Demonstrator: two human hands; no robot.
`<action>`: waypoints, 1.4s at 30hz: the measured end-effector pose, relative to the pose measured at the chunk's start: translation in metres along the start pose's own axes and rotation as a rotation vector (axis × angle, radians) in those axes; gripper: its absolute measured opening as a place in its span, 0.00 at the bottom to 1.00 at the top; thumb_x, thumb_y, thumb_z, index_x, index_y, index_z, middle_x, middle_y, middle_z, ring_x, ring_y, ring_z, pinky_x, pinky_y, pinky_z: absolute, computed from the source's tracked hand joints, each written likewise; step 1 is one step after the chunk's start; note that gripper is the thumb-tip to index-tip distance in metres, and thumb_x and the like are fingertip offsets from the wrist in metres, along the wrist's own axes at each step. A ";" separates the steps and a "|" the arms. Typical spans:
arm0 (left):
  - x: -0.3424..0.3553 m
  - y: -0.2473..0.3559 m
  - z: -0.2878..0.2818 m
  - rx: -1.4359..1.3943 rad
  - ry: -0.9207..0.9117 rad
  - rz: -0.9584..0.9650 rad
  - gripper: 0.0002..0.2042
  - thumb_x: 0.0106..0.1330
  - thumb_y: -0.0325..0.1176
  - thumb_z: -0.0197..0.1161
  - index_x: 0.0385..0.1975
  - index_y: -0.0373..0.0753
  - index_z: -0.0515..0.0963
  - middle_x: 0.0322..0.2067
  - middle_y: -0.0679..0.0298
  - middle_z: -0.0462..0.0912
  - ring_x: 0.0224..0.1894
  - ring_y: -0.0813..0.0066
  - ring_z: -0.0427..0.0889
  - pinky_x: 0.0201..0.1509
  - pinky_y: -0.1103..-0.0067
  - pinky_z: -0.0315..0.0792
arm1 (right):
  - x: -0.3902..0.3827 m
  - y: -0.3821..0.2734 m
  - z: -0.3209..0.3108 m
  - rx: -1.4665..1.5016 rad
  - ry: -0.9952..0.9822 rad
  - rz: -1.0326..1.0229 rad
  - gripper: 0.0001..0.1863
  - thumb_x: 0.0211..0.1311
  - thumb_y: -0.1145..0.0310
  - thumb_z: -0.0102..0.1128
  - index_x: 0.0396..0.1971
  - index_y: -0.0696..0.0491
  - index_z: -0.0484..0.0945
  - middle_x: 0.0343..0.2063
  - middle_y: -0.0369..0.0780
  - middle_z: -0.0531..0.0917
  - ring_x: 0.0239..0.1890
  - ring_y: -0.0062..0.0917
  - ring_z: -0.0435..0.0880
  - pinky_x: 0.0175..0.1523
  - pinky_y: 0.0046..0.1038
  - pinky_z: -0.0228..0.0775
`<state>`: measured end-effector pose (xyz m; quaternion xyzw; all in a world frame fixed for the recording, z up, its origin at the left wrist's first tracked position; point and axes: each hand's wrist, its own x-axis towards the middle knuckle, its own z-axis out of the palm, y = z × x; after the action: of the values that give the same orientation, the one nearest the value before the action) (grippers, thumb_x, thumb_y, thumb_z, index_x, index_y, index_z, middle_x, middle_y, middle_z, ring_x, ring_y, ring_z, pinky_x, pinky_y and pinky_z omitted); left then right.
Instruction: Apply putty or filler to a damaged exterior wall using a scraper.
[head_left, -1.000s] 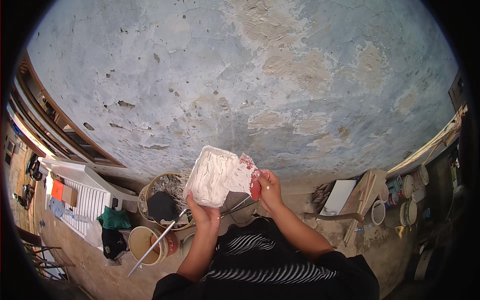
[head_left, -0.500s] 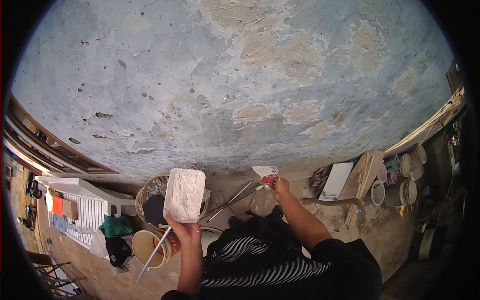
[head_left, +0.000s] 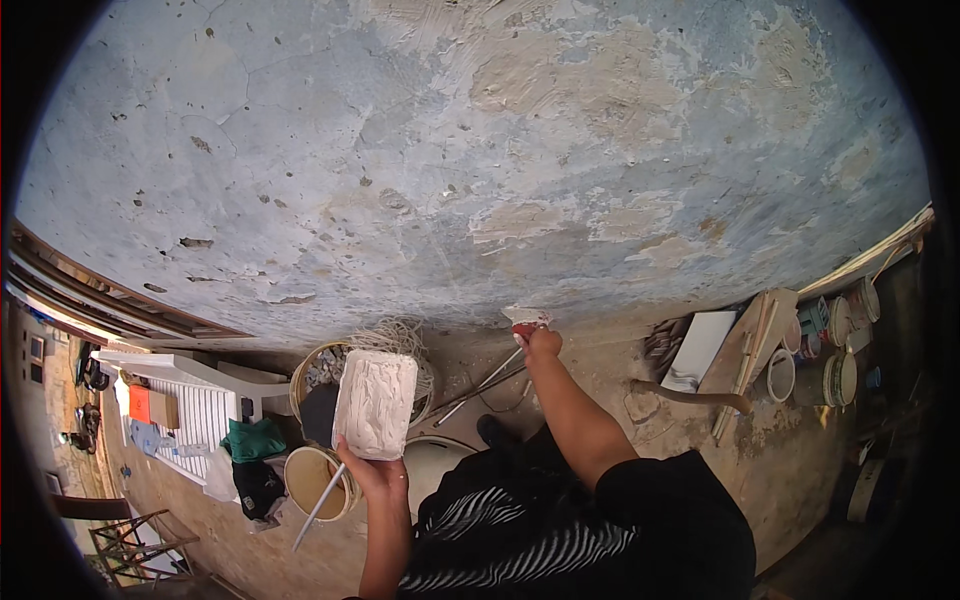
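Note:
My left hand point(head_left: 375, 470) grips a rectangular white tray point(head_left: 375, 400) spread with creamy white paste, holding it from below at its near end. Farther right and up, my right hand point(head_left: 542, 345) is closed on a red putty knife point(head_left: 522, 330), its broad blade smeared with white paste. The blade lies over the lower part of a cracked blue-grey wall point(head_left: 420, 150) with beige patches; whether it touches the surface is not clear.
At left are a white plastic lounger point(head_left: 190, 405), a green bag point(head_left: 250, 440) and buckets point(head_left: 320, 485) with a pole point(head_left: 318, 510) across one. A coiled rope point(head_left: 395, 338) lies behind the tray. At right are boards point(head_left: 735, 355), a curved stick point(head_left: 690, 398) and several stained buckets point(head_left: 780, 375).
The putty knife has left the tray and moved up toward the wall, with my right arm reaching further forward. My left hand has lowered the tray and drawn it leftward, away from the knife.

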<state>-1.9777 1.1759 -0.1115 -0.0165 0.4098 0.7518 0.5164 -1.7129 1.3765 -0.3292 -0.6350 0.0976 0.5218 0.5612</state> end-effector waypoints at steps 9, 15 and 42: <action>0.000 -0.002 0.011 0.010 -0.007 0.038 0.30 0.70 0.53 0.48 0.67 0.41 0.61 0.65 0.60 0.67 0.65 0.62 0.69 0.68 0.67 0.66 | -0.064 -0.016 -0.015 0.049 -0.326 -0.026 0.09 0.69 0.69 0.53 0.45 0.54 0.69 0.35 0.41 0.81 0.31 0.28 0.84 0.32 0.31 0.83; -0.013 -0.005 0.029 0.030 -0.032 0.007 0.30 0.71 0.53 0.48 0.67 0.41 0.61 0.65 0.60 0.67 0.65 0.62 0.69 0.68 0.67 0.65 | -0.056 -0.018 -0.022 0.040 -0.308 -0.018 0.08 0.68 0.69 0.54 0.44 0.53 0.72 0.34 0.40 0.82 0.31 0.28 0.85 0.29 0.31 0.82; -0.027 0.048 -0.019 -0.014 0.008 0.056 0.30 0.70 0.52 0.49 0.67 0.40 0.61 0.65 0.60 0.68 0.65 0.62 0.70 0.67 0.66 0.67 | -0.115 0.008 0.001 -1.167 -0.361 -0.836 0.11 0.57 0.65 0.57 0.30 0.57 0.83 0.31 0.52 0.84 0.36 0.47 0.84 0.42 0.41 0.75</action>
<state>-2.0112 1.1368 -0.0833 -0.0116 0.4068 0.7687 0.4934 -1.7698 1.3210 -0.2449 -0.7187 -0.5393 0.3280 0.2917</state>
